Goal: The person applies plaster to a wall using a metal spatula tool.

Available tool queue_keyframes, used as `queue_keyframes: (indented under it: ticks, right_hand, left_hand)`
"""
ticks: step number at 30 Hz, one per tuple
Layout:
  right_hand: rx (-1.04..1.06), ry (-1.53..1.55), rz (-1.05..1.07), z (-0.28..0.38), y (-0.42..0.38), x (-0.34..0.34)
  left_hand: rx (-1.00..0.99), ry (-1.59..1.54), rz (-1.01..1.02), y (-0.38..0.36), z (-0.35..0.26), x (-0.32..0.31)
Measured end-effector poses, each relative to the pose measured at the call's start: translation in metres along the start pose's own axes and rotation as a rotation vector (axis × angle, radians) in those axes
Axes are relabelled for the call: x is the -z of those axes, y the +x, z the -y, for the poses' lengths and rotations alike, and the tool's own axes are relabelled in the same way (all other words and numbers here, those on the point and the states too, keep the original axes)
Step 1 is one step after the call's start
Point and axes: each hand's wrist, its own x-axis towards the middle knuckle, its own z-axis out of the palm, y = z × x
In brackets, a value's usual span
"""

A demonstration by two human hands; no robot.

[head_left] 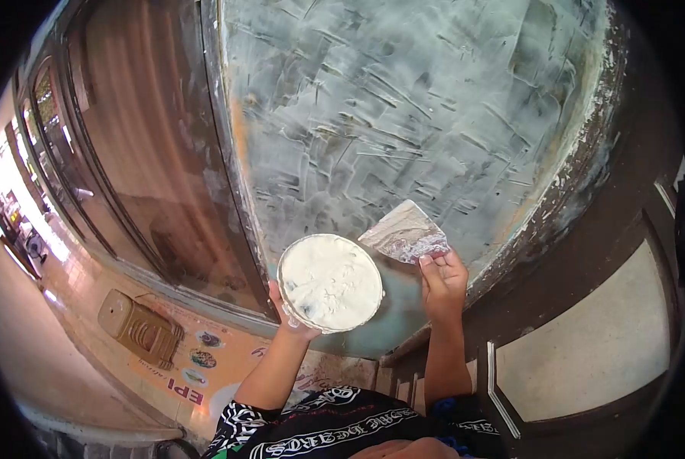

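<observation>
My left hand is wrapped round the side of a round tub of white putty, which tilts its open top toward me. Bits of putty cling to its rim and to my fingers. In my right hand I grip a flat putty knife by its lower right edge, between thumb and fingers. Its wide blade is smeared with whitish putty and points up and left. Behind both hands stands a wall panel, grey-green and covered in uneven white streaks.
A brown wooden door frame borders the panel on the left. Dark wood trim and a pale panel are on the right. Below left, a brown plastic chair is on a printed orange banner. A bright opening lies far left.
</observation>
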Motion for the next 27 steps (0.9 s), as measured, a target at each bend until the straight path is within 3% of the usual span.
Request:
queue_keyframes:
  ticks: [9,14,15,16,17,18,20,21,22,25,27]
  right_hand:
    - [-0.056,-0.027,0.072,-0.024,-0.006,-0.014]
    - [-0.084,-0.376,0.160,-0.032,-0.023,-0.020]
    - [0.051,-0.416,0.176,-0.031,-0.024,-0.025]
    - [0.049,-0.414,0.179,-0.031,-0.022,-0.028]
    - [0.221,-0.539,0.259,-0.031,-0.019,-0.031]
    - [0.394,-0.662,0.337,-0.031,-0.018,-0.032]
    - [0.373,-0.642,0.340,-0.044,-0.017,-0.028]
    - [0.392,-0.724,0.340,-0.047,-0.015,-0.024]
    - [0.411,-0.808,0.339,-0.049,-0.013,-0.020]
    - [0.364,-0.769,0.238,-0.049,-0.012,-0.011]
    - [0.406,-0.796,0.282,-0.036,-0.028,-0.011]
  left_hand:
    - [-0.037,-0.106,-0.073,-0.009,-0.009,0.008]
    - [-0.064,-0.120,-0.052,-0.010,-0.014,0.010]
    - [-0.067,-0.119,-0.068,-0.010,-0.016,0.010]
    - [-0.068,-0.118,-0.085,-0.011,-0.017,0.011]
    - [-0.074,-0.402,0.021,-0.013,-0.017,0.017]
    - [-0.078,-0.401,0.019,-0.015,-0.017,0.019]
    - [-0.102,-0.466,0.031,-0.020,-0.020,0.023]
    - [-0.124,-0.207,-0.018,-0.022,-0.022,0.029]
    - [-0.139,-0.220,0.075,-0.023,-0.022,0.034]
    - [-0.121,-0.130,0.016,-0.031,-0.031,0.039]
    - [-0.117,-0.115,0.150,-0.031,-0.036,0.037]
